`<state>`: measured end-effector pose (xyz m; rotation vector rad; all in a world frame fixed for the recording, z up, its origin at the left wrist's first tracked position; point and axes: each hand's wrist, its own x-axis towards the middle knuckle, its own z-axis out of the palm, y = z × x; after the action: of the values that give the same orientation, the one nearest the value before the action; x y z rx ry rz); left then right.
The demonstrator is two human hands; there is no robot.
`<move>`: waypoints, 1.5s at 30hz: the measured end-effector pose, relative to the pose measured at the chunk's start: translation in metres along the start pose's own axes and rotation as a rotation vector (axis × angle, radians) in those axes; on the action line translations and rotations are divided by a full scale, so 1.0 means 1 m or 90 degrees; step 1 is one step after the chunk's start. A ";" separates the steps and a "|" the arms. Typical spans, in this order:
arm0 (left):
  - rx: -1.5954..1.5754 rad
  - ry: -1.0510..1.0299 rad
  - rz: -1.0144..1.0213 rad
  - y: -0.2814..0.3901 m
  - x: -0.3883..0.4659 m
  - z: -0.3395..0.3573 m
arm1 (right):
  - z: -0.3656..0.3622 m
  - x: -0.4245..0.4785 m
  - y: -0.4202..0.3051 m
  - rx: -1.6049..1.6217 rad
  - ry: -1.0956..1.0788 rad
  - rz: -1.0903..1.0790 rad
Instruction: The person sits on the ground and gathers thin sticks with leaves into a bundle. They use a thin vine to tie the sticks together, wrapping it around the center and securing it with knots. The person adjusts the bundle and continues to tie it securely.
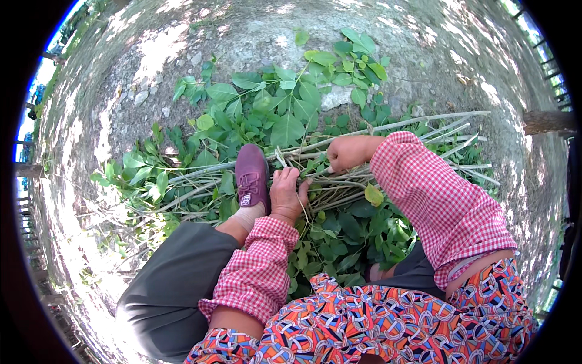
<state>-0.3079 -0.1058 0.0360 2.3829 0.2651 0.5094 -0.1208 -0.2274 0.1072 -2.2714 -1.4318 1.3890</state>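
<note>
A bundle of cut leafy branches (345,195) lies crosswise on the ground before me, its bare stick ends (454,129) pointing right. My left hand (286,194) presses on the bundle beside my shoe, its fingers curled on a pale twisted strand (281,157) that crosses the sticks. Close by on the right, my right hand (349,154) is closed in a fist around a thin stem (323,173) running towards the left hand. A purple lace-up shoe (251,177) on my left foot rests on the branches. The undersides of both hands are hidden.
Broad green leaves (291,107) spread beyond the bundle, and more foliage (350,236) lies between my legs. The dirt ground (436,63) is stony, with loose stones (141,97) at the upper left. A tree trunk (548,122) stands at the right rim.
</note>
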 end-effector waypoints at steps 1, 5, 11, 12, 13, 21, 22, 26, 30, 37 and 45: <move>-0.004 0.004 -0.001 -0.001 0.000 0.000 | -0.001 0.003 0.005 0.040 0.014 -0.015; -0.004 0.021 -0.005 0.000 0.002 0.004 | 0.006 0.007 0.015 0.396 0.042 0.089; -0.002 0.017 -0.037 -0.004 0.001 0.002 | -0.004 0.009 -0.003 0.667 0.034 0.126; -0.006 0.023 -0.040 -0.004 0.001 0.003 | -0.004 0.010 -0.005 0.691 0.056 0.139; -0.010 0.029 -0.043 -0.004 0.000 0.004 | -0.003 0.013 -0.010 0.714 0.079 0.153; 0.003 0.040 -0.047 -0.008 -0.001 0.006 | 0.030 0.040 -0.026 0.708 0.327 0.226; 0.009 0.040 -0.037 -0.006 -0.001 0.008 | 0.037 0.047 -0.020 0.605 0.373 0.207; 0.023 0.051 -0.038 -0.009 -0.004 0.010 | 0.050 0.067 -0.024 -0.050 0.515 0.082; 0.027 0.058 -0.068 -0.007 -0.008 0.014 | 0.042 0.082 -0.028 -0.145 0.430 0.043; 0.042 0.082 -0.044 -0.005 -0.015 0.015 | 0.044 0.117 -0.035 -0.117 0.272 0.007; 0.067 0.081 -0.039 -0.006 -0.019 0.016 | 0.061 0.132 -0.032 -0.006 0.341 0.084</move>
<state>-0.3184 -0.1162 0.0152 2.4389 0.4300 0.6326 -0.1698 -0.1303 0.0059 -2.5132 -1.1286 0.7034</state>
